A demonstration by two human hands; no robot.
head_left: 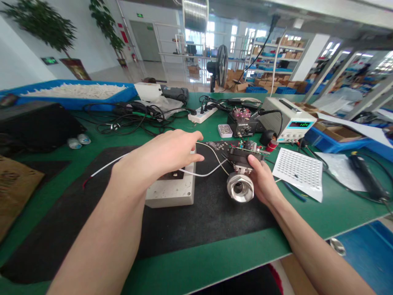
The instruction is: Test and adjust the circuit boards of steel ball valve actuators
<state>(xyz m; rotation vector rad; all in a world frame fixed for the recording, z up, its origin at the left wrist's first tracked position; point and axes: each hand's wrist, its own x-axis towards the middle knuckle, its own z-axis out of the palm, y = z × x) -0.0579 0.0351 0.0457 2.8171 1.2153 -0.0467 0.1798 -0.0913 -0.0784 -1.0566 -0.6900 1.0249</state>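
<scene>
My right hand (264, 180) grips an electric valve from its right side, thumb on the black housing (242, 155). A circuit board (250, 146) sits on top of that housing, and a shiny metal valve body (240, 187) with a hexagonal end points toward me. My left hand (172, 149) hovers over a light grey box (172, 194), thumb and forefinger apart, with nothing visible between them. A white cable (202, 175) runs under this hand toward the valve. The cable's red-tipped end (87, 180) lies to the left. The left hand hides part of the box.
Small rings (216, 145) lie on the black mat (211, 221) behind the valve. A power supply (285, 119), a soldering station (244, 126) and a white hole-patterned sheet (297, 170) are at the right. Tangled black cables (132, 119) and a blue tray (106, 104) occupy the back left.
</scene>
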